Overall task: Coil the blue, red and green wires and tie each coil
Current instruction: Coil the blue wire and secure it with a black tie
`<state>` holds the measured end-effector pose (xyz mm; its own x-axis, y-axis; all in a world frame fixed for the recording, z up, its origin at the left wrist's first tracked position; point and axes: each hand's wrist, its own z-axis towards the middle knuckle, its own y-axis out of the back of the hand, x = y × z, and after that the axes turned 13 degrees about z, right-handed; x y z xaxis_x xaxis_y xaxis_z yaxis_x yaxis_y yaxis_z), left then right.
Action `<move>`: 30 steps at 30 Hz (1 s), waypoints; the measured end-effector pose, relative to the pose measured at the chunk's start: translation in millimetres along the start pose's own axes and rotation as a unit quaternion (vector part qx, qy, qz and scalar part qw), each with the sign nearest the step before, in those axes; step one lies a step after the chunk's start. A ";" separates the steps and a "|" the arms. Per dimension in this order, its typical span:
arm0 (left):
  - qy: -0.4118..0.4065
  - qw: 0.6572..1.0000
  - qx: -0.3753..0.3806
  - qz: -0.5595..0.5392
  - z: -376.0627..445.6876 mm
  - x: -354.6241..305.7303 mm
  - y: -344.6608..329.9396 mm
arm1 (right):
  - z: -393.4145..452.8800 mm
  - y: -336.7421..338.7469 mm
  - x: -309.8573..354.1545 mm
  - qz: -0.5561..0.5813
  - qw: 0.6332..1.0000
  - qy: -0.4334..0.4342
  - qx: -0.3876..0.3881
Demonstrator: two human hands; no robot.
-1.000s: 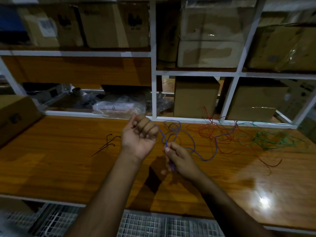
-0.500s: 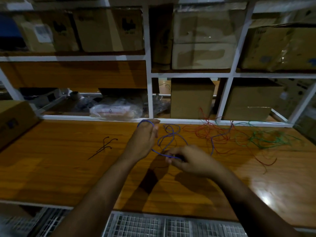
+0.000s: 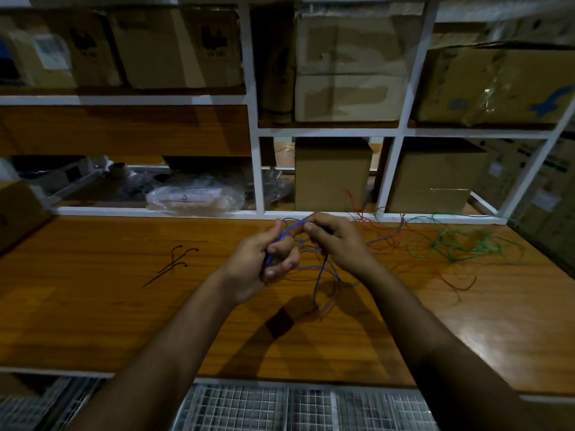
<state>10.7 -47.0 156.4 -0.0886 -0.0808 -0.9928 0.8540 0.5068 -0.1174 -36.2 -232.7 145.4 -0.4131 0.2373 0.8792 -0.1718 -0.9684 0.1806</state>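
The left hand [image 3: 261, 262] is curling its fingers round a small bundle of blue wire [image 3: 323, 272]; the right hand [image 3: 336, 241] is pinching a loop just above those fingers; the slack trailing below risks snagging the red wire [image 3: 389, 234] lying just beyond, tangling the coil.

The wire [image 3: 323, 269] looped between my left hand [image 3: 261, 259] and right hand [image 3: 334, 241] is blue, kinda purplish in this dim light. Just right of my right hand is the red wire [image 3: 448, 279], tangled up, and further right the green wire [image 3: 460, 244]. The bench top [image 3: 93, 306] under my hands is orange-brown woodgrain. Left of my left hand are thin black ties [image 3: 174, 262]. Behind my hands, white shelf frames [image 3: 255, 169] and plain brown cardboard boxes [image 3: 331, 175].
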 end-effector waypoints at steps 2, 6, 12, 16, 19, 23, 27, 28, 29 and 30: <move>-0.001 0.991 0.052 -0.126 0.0 -5.1 -1.3 | -3.1 -14.6 -8.8 0.016 1.000 -0.002 0.006; -0.057 0.972 -0.022 -0.225 6.0 -16.4 1.6 | -16.1 -35.4 -26.0 0.080 0.994 -0.074 -0.007; -0.134 0.943 -0.201 -0.230 24.6 -24.3 24.0 | -46.9 -43.5 -36.2 -0.049 0.969 -0.178 0.165; -0.117 0.916 -0.335 0.186 38.0 -4.9 37.4 | -48.9 -31.2 -4.2 -0.163 0.947 -0.141 0.237; -0.066 0.840 -0.314 0.437 33.1 5.1 29.2 | -41.4 -7.0 23.3 -0.229 0.936 -0.113 0.243; -0.007 0.785 -0.194 0.588 28.7 20.1 17.3 | -27.6 30.7 50.7 -0.329 0.917 -0.085 0.211; -0.026 0.872 -0.128 0.472 23.6 28.1 1.7 | -14.3 61.3 59.7 -0.293 0.947 -0.056 0.119; -0.033 0.890 -0.099 0.444 22.2 28.2 -3.5 | -10.7 65.6 57.7 -0.275 0.955 -0.048 0.095; -0.035 0.904 -0.067 0.421 21.6 26.4 -8.5 | -7.7 67.2 55.2 -0.257 0.963 -0.042 0.076; -0.035 0.918 -0.036 0.393 21.5 23.8 -13.6 | -5.5 66.1 50.9 -0.231 0.971 -0.033 0.059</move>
<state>8.0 -74.3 134.9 0.5753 0.2803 -0.7684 0.6045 0.4872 0.6303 -73.5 -284.1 199.7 -0.2584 0.6466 0.7178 -0.2194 -0.7628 0.6082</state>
